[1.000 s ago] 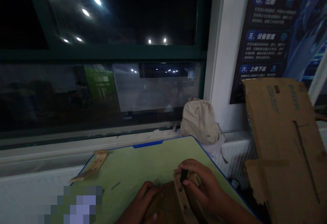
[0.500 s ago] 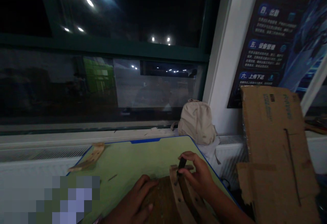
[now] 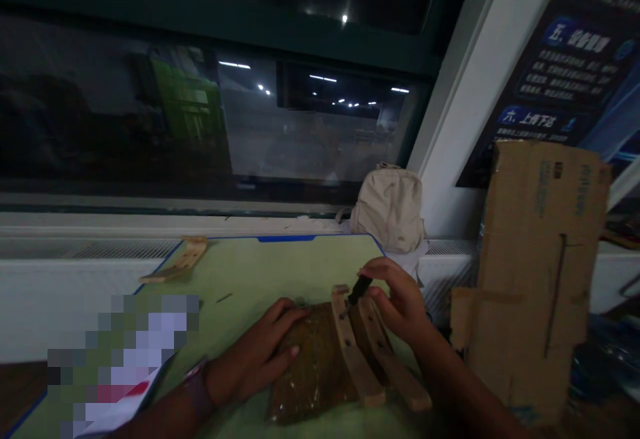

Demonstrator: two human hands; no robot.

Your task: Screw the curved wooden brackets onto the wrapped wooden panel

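My right hand (image 3: pixel 400 299) grips a small screwdriver (image 3: pixel 359 289) by its black handle, thumb and fingers closed round it. The screwdriver leans to the right, its shaft reaching down to a hole near the far end of a curved wooden strip (image 3: pixel 357 360). A second curved strip (image 3: pixel 395 359) with dark holes lies just right of the first. Both rest on a brown wooden-looking board (image 3: pixel 313 385) with a shiny, film-like surface. Across the board's left side lies my left hand (image 3: pixel 267 352), fingers apart, holding nothing.
The green tabletop (image 3: pixel 240 272) has a blue edge. Another curved wooden piece (image 3: pixel 183 262) lies at its far left corner, near a thin dark stick (image 3: pixel 224 298). A beige backpack (image 3: pixel 387 209) sits by the window. Large cardboard (image 3: pixel 540 259) stands at right.
The camera has tipped downward, so more of the board and strips shows. The screwdriver is tilted further to the right, with its tip still at the left strip. My left hand stays on the board.
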